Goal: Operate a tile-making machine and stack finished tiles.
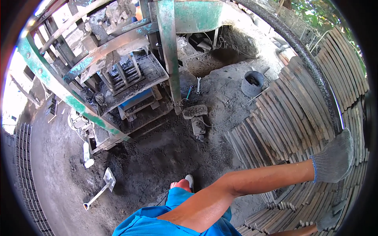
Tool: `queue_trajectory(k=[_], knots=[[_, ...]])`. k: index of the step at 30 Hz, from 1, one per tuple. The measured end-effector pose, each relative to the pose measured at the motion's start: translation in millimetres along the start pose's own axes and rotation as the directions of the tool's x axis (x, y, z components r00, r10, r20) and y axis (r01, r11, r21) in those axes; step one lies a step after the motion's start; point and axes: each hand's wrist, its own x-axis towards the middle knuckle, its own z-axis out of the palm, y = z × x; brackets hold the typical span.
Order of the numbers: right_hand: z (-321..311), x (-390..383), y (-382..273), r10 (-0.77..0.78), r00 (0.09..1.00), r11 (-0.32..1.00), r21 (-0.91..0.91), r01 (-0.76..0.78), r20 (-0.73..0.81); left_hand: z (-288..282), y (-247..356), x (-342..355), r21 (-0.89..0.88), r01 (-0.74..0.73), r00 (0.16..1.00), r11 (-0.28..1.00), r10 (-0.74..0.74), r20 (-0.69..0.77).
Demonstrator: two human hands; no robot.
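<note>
The dark grit floor (157, 153) lay open between the green-framed machine (167, 51) and the stacked boards (289, 106), leaving room around the person's one visible shoe (189, 180). The boards, the things nearest both hands, stood on edge in close rows along the right side, too many to count surely. A thick dark bar (291, 37) ran past their upper edges down to the left hand (334, 159), gloved in grey, which was beside the bar's lower end and over the boards. The right hand (330, 219), also gloved, was lower, near more boards. Whether the fingers of either hand were clenched, released or grasping a board, I could not tell.

One grey bucket (251, 88) stood near the boards with dark material inside. Beyond it a pit (226, 59) cut into the ground. Two hand tools lay near the machine: one silver wrench (198, 85) and one teal-handled tool (189, 93). One shovel (104, 187) lay at left.
</note>
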Motion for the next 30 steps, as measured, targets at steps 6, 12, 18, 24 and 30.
queue_trajectory(k=[6,12,18,24,30], knots=[[7,2,30,-0.029,1.0,0.999,0.028,0.03,-0.011,18,3,-2,-0.017,0.005,0.999,1.0,-0.005,0.033],[-6,-5,-11,-0.049,0.999,0.997,0.062,0.049,-0.008,31,4,-8,-0.153,0.028,0.999,0.988,-0.02,0.051],[-18,-11,-56,-0.082,0.996,0.991,0.102,0.083,-0.019,63,5,-15,-0.096,0.021,0.995,0.995,-0.03,-0.093],[-14,-10,-28,-0.086,0.995,0.992,0.09,0.09,-0.049,21,3,-2,-0.083,0.039,0.999,0.996,-0.039,-0.002],[-12,-11,-19,-0.166,0.983,0.985,0.035,0.169,-0.082,36,7,-3,-0.028,0.049,0.991,0.998,-0.052,-0.122]])
